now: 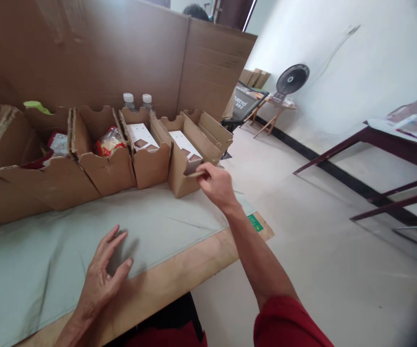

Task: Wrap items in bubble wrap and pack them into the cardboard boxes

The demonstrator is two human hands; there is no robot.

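Note:
My right hand [215,185] pinches the front edge of an open-topped cardboard bin [181,180] near the right end of a row. Inside that bin lies a white box [181,140] with brown diamond shapes at its front end. The bin to its left [152,168] has a similar white box [139,132] in it. Over the pale table cover, my left hand [102,272] is spread open near the front edge and holds nothing. Whether it touches the cover I cannot tell.
Farther left, one bin holds a red-and-clear packet [110,143]. Two white-capped bottles [129,101] stand behind the row, before a tall cardboard panel [122,53]. The table's wooden edge [194,260] runs along the front. Right are a fan [293,79] and a dark-legged table [338,147].

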